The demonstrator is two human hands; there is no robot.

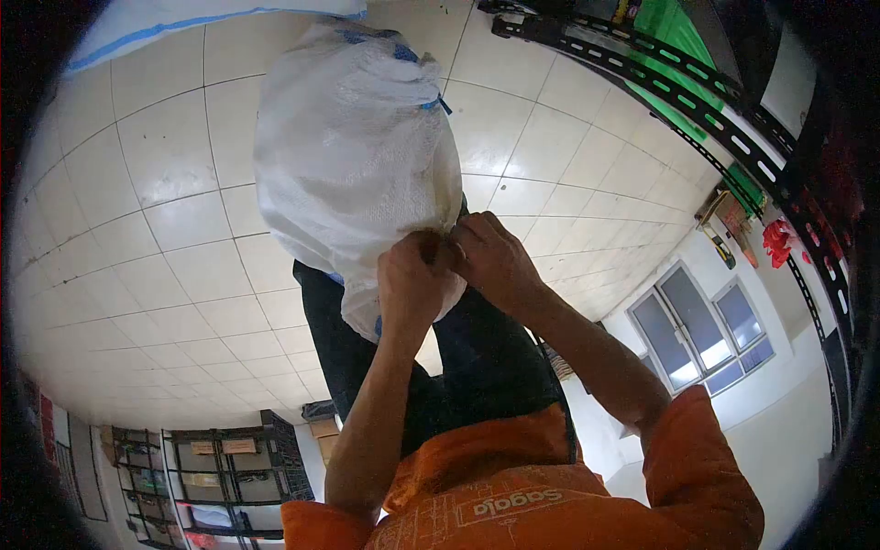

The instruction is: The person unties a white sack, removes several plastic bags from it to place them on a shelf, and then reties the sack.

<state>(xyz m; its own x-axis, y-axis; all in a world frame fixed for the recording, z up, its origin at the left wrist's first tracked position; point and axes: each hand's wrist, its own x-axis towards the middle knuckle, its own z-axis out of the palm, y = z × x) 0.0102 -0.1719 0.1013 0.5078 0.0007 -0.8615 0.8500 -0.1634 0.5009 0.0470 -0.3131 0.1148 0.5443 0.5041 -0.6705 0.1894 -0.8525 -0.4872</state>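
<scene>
A bulging white woven sack (353, 151) stands on the tiled floor in front of my legs. Blue marks show near its far end, and a dark blue tie or strip sticks out at its upper right. My left hand (412, 280) is closed on the near right part of the sack, fingers curled inward. Right beside it, my right hand (495, 257) pinches the sack's edge. The fingertips of both hands nearly meet, and the exact spot they grip is partly hidden. A dark brownish patch shows between them, too shadowed to make out.
Pale tiles (174, 174) cover the floor. Another white sheet or sack with a blue stripe (211, 23) lies at the top left. Black slotted metal shelving (660, 87) runs along the right. Another rack (229, 477) with goods appears at the lower left.
</scene>
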